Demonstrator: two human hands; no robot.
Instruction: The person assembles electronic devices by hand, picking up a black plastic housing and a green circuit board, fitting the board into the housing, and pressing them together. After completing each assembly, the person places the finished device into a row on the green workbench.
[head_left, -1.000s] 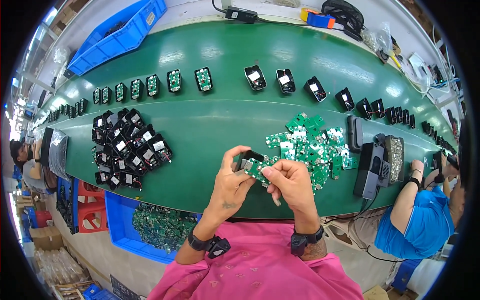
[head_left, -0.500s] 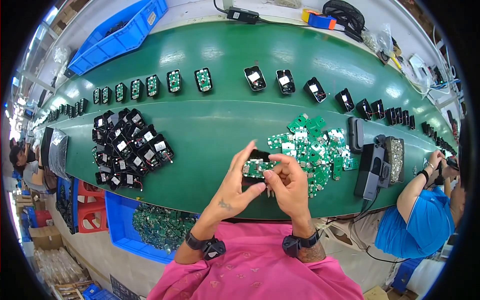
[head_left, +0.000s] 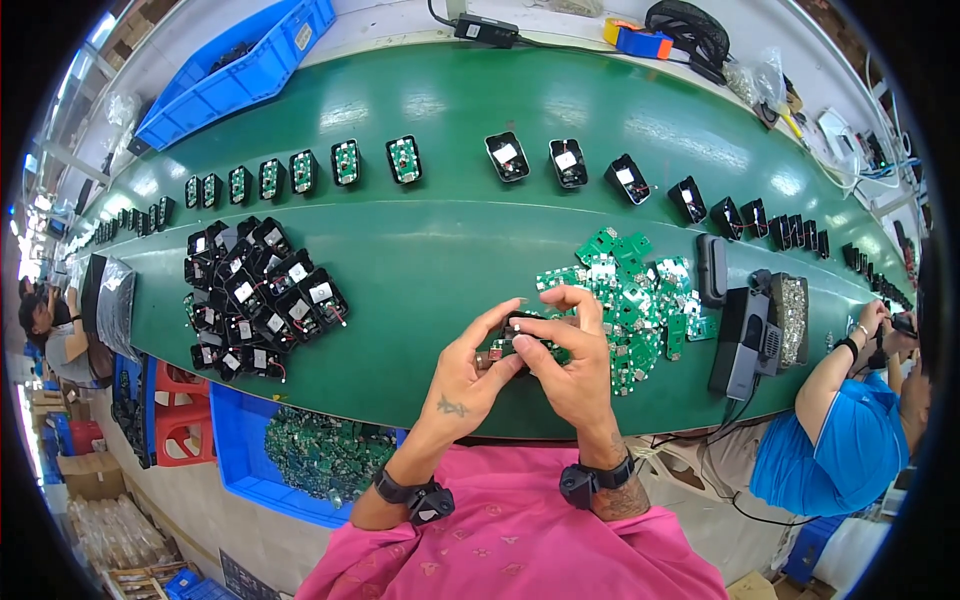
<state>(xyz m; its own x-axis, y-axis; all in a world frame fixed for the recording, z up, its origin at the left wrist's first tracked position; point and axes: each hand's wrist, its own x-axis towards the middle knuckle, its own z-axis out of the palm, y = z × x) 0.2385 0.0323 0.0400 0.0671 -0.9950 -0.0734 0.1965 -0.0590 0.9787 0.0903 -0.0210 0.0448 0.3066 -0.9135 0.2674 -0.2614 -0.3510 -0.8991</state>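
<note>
My left hand (head_left: 470, 368) is closed round a small black plastic case (head_left: 512, 322) above the green table. Bent over the same case, my right hand (head_left: 572, 362) has its thumb and fingers pressed on the green circuit board (head_left: 497, 350) at its opening. Both hands cover most of the board and case. Just right of my right hand lies a pile of loose green circuit boards (head_left: 632, 300). To the left, a heap of black cases (head_left: 245, 290) with wires and white labels rests on the table.
Along the far strip stand cases with boards (head_left: 404, 160) at left and cases without visible boards (head_left: 508, 157) at right. A dark grey device (head_left: 738, 340) stands beside the board pile. A blue crate of boards (head_left: 240, 450) sits below the table's edge. A co-worker in blue (head_left: 840, 440) works at right.
My hands have closed in over the case, which is tilted and now more hidden. The far row of cases has shifted slightly left. At far left, another person has moved an arm.
</note>
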